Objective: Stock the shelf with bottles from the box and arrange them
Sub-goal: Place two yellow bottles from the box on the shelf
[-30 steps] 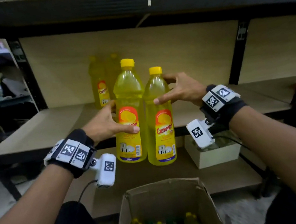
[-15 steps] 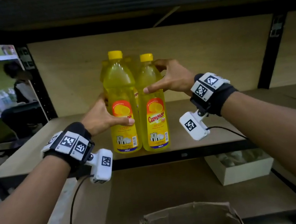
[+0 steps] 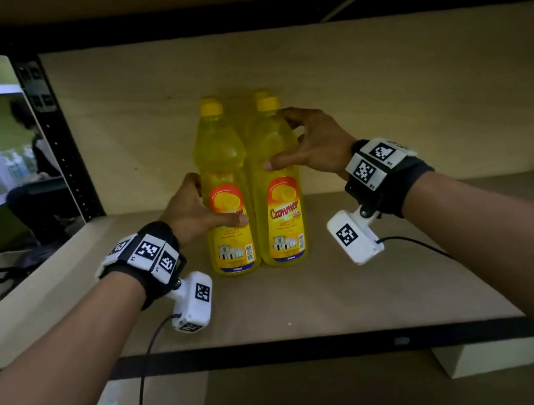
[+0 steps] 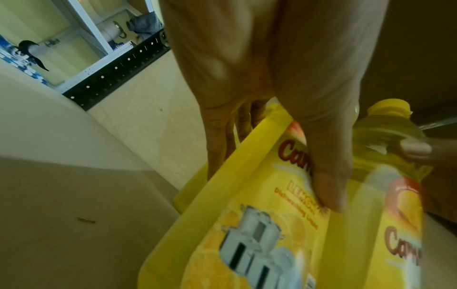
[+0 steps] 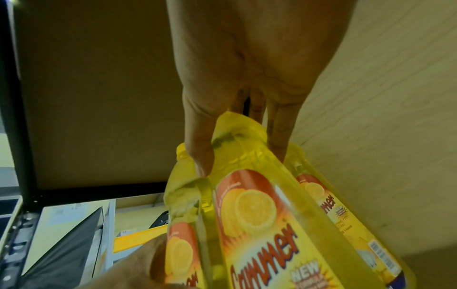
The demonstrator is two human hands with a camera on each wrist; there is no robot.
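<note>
Head view, hands (image 3: pixel 197 209) gripping Cammer bottles (image 3: pixel 275 183)

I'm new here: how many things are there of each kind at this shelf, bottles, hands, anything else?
Yellow bottles: 4, namely the left front bottle, the right front bottle and two behind, mostly hidden.
Hands: 2, the left hand and the right hand, each holding a front bottle.
White box below the shelf: 1
Total: 7

Two yellow bottles upright, side by side on shelf (image 3: pixel 339 281) — left hand (image 3: pixel 195 209) grips left bottle (image 3: pixel 220 160), right hand (image 3: pixel 314 145) grips right bottle (image 3: pixel 283 234).
</note>
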